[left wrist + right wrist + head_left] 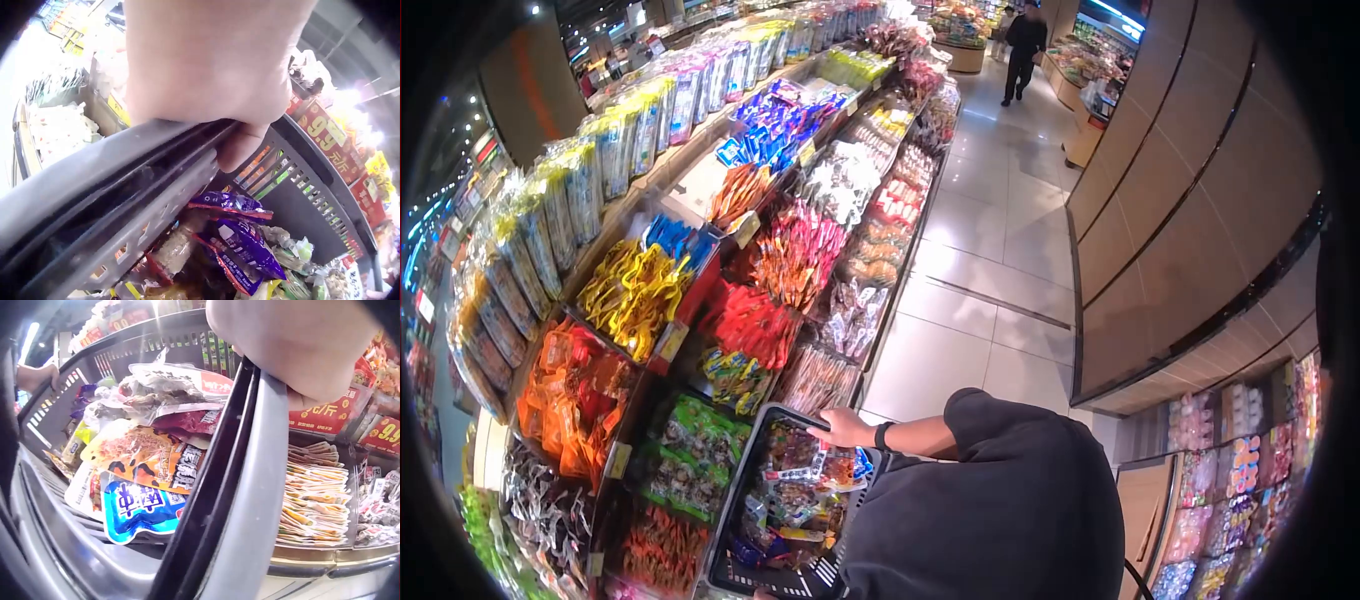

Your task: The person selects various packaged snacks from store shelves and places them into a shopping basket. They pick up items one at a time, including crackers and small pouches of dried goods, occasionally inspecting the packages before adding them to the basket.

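A dark plastic basket holds many small snack packets, and both hands grip its opposite ends. My right hand holds the upper end in the head view; in the right wrist view this hand curls over the rim. At the other end, my left hand wraps over the rim with its thumb inside; the head view shows only a sliver of it at the bottom edge. Purple packets lie near the left hand. A blue packet and an orange packet lie nearer the right.
Sloping bins of wrapped snacks, including red, yellow and green packets, adjoin the basket. A tiled aisle runs beside them, with a person in dark clothes far along it. More snack shelves stand at lower right.
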Demonstrator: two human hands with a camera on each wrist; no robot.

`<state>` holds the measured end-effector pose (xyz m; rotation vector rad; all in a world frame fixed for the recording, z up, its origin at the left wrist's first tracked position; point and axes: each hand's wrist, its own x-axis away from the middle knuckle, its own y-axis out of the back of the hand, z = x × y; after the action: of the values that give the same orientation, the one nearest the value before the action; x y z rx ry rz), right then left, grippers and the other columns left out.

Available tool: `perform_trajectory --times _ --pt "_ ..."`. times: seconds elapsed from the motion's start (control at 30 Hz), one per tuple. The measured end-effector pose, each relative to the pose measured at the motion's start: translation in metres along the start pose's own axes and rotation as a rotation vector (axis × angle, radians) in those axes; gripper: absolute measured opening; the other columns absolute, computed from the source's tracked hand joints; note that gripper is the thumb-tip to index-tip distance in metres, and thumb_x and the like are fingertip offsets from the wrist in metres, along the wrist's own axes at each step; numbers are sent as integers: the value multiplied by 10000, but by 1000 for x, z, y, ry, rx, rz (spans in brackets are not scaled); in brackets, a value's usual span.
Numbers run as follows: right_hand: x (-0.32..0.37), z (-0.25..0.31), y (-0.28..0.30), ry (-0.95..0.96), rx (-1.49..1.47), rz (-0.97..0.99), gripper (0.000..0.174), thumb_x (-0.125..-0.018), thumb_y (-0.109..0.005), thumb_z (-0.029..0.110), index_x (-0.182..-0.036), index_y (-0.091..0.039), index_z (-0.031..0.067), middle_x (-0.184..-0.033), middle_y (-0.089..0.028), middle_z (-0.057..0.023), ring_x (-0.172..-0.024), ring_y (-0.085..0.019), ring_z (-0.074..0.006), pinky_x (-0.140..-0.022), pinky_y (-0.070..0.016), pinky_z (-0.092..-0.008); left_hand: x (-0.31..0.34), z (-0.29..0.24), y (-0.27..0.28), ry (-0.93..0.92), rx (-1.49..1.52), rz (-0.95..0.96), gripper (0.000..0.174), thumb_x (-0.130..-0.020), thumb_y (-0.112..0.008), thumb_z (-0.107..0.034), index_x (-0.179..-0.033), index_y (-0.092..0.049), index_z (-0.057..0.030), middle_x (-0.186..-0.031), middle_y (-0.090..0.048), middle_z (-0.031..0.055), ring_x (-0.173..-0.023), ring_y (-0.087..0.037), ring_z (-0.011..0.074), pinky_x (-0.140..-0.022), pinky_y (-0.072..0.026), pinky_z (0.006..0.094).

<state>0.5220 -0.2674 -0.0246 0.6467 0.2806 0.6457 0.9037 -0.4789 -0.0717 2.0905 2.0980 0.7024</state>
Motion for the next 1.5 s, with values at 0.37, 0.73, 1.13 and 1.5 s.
perform_trajectory --times 0.37,0.73,1.13,1.5 --pt "-4 6 6 36 20 42 494 -910 -594 445 -831 -611 -43 -664 -577 -259 -656 -592 -427 -609 -450 -495 -4 6 -13 -36 -94 37 295 -847 -534 -173 -1062 -471 18 -888 -550 192 -682 -512 305 -674 -490 463" --pt "-121 100 151 176 -547 -19 284 -862 -708 185 -1049 -516 92 -949 -599 -23 -856 -590 -105 -767 -523 -290 -20 50 17 -115 -175 60 309 -844 -514 -174 -1053 -470 50 -958 -547 218 -741 -522 345 -760 -485 484" --pt "-363 240 222 1045 345 -133 418 -740 -710 183 -1128 -602 67 -1065 -611 -160 -1033 -582 -363 -944 -466 -422 -6 5 47 114 117 44 357 -619 -508 17 -973 -455 11 -880 -555 134 -746 -548 247 -652 -482 332" --pt "-397 261 182 870 323 210 323 -779 -733 194 -1020 -631 6 -952 -642 -242 -933 -616 -409 -766 -474 -441 7 -16 46 143 98 12 303 -628 -552 15 -921 -473 22 -823 -548 112 -718 -522 230 -662 -442 360"
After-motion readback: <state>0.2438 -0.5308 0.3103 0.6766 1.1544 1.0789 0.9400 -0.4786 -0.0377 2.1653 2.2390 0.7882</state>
